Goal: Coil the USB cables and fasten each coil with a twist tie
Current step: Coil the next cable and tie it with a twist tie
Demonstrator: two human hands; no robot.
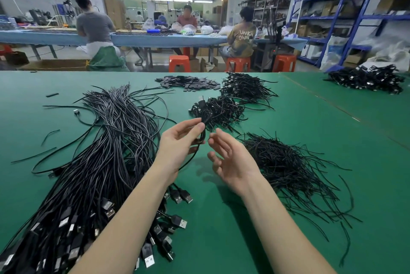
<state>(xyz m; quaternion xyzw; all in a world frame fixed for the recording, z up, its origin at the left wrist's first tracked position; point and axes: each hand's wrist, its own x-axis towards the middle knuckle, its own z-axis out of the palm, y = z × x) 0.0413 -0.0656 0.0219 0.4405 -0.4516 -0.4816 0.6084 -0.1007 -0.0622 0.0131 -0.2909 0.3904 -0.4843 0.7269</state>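
My left hand (179, 142) pinches one thin black USB cable (203, 135) between thumb and fingertips, holding it up over the green felt-covered table (299, 122). The cable loops down and trails back under my wrist. My right hand (230, 160) sits just beside it, fingers loosely spread and holding nothing that I can see, apparently about to help form the loop.

I judge the job to be early to midway. To my left lies one big sheaf of straight, uncoiled black USB cables (106, 151), far too many to count, their plugs fanned out toward me. Beyond my hands sit two heaps of small coiled black bundles, the nearer heap (218, 110) and the farther heap (246, 88); a third dark heap (366, 79) lies at the far right, well apart. On my right is one loose pile of thin black twist ties (286, 162), again uncountable. One flat scatter of small dark rectangular pieces (188, 82) lies at the far edge; I cannot tell what they are.
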